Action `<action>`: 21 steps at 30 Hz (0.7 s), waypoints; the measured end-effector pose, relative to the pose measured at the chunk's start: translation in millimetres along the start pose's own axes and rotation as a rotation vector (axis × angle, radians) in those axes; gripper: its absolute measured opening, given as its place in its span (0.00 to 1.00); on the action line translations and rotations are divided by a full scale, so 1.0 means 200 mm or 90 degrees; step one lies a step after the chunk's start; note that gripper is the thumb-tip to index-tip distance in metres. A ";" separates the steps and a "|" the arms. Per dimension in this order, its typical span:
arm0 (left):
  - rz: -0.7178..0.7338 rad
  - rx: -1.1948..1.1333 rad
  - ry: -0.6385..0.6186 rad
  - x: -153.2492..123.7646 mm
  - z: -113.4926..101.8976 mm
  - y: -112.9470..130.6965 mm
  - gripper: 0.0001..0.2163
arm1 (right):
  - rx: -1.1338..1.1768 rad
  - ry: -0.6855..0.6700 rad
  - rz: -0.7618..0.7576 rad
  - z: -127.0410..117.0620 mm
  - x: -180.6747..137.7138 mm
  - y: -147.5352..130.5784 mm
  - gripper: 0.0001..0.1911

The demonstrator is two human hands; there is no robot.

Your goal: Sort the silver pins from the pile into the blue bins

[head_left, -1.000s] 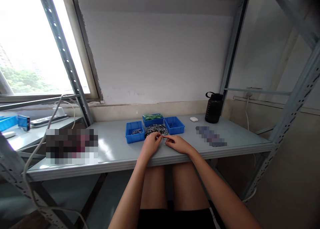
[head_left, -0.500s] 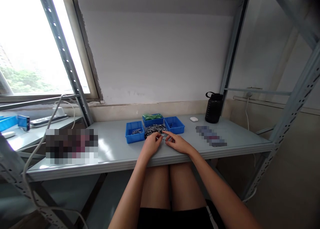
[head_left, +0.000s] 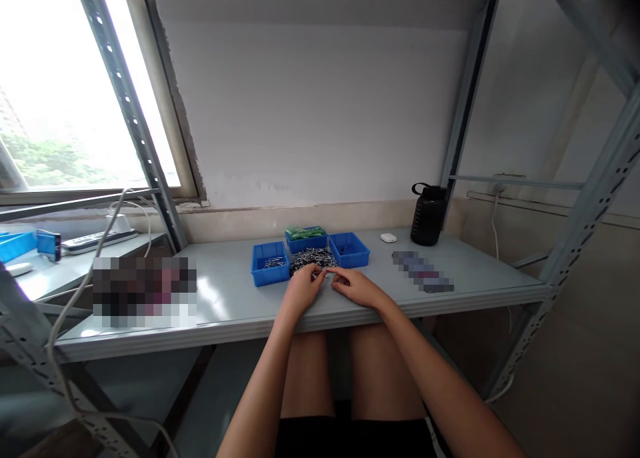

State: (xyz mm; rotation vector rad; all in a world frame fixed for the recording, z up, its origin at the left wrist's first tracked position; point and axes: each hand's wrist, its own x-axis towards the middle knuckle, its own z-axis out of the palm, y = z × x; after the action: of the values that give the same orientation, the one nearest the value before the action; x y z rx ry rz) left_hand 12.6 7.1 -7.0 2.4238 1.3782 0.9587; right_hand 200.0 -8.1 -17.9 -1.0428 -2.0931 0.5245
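My left hand (head_left: 305, 287) rests at the table's front with thumb and forefinger pinched together; whatever small piece is between them is too tiny to name. Beside it, my right hand (head_left: 356, 287) has its index finger stretched to the left fingertips and the other fingers curled; a small pale bit shows near them. Just beyond the hands lies a heap of small black and silver metal parts (head_left: 311, 257), partly covered by the fingers. A blue bin (head_left: 271, 279) on the left holds some silver pieces. On the right, another blue bin (head_left: 361, 260) has a few dark pieces.
Behind the heap is a blue bin with green packets (head_left: 306, 233). A white case (head_left: 388, 238) and a black bottle (head_left: 429, 216) stand to the right, near a blurred flat item (head_left: 423, 272). Another blurred item (head_left: 145, 291) is at left. Metal shelf posts frame the table (head_left: 225, 305).
My right index finger has come down and left to meet the left fingertips. My knees have moved apart. The bins have stayed put.
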 end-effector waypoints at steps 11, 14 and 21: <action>0.008 0.008 0.001 -0.01 -0.01 0.00 0.10 | 0.005 -0.007 -0.011 0.00 0.00 -0.01 0.20; 0.004 0.016 -0.010 -0.01 0.00 0.00 0.10 | 0.020 0.010 0.000 0.00 0.00 0.00 0.25; -0.002 0.028 -0.039 0.00 0.00 0.00 0.10 | 0.019 -0.013 -0.020 0.00 0.00 0.01 0.31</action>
State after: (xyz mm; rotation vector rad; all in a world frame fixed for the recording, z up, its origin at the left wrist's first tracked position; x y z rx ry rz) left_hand 12.4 6.6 -8.1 2.4600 1.3953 0.8554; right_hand 201.7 -8.0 -18.5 -0.9893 -2.1100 0.5518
